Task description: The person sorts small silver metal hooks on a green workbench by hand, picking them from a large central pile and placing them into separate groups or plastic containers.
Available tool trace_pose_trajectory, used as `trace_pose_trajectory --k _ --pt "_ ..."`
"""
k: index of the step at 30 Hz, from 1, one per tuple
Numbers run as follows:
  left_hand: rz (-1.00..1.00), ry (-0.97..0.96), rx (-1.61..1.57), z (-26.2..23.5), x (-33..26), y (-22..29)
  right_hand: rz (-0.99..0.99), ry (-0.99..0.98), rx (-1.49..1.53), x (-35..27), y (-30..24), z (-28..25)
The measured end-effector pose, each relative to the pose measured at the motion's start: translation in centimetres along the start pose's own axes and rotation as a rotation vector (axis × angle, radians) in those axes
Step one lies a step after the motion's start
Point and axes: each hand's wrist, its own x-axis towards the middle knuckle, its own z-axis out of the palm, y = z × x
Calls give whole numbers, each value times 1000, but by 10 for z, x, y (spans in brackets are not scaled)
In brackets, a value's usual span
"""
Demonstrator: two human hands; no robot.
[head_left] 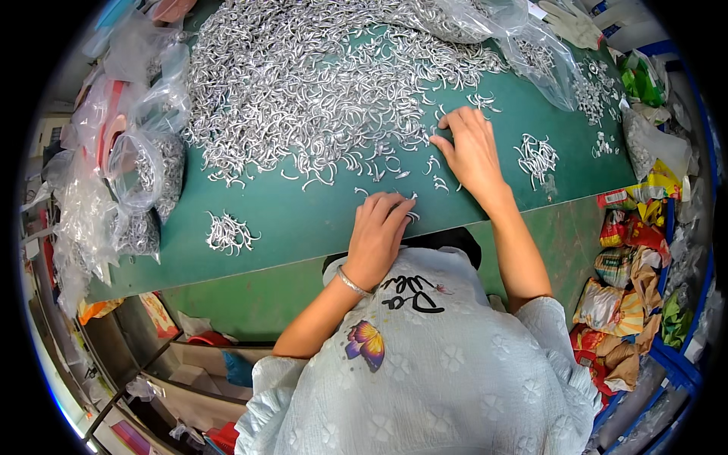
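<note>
A wide heap of small curved silver metal pieces (303, 83) covers much of the green table. Close to the near edge, my left hand (375, 233) is closed, its fingers bent together, with a curved silver metal piece (412, 217) showing at the fingertips; the underside of the grip is hidden. My right hand (472, 152) reaches to the heap's right edge, fingers bent and thumb apart, with no piece visible between them. Between the hands lie a few loose pieces (440, 183). Small separate piles sit at left (229, 233) and right (537, 159).
Clear plastic bags of metal pieces (163, 171) crowd the table's left side. Another clear bag (540, 61) lies at the far right, near smaller silver bits (596, 95). Colourful packages (614, 303) fill a blue rack at right. The green table's front edge (303, 262) runs before my body.
</note>
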Motion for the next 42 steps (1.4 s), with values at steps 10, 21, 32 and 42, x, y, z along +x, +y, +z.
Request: trace_pose_trajectory --k 10,21,32,42 --pt "58 15 -20 6 2 -2 -29 -29 -87 -1 3 -9" --pt "55 11 -39 2 0 -3 -25 0 126 -6 4 -22" --pt "103 46 54 -5 3 -1 -304 -294 335 -29 -16 -26" --pt "151 -92 50 0 4 -7 -103 -106 159 -13 -7 -26"
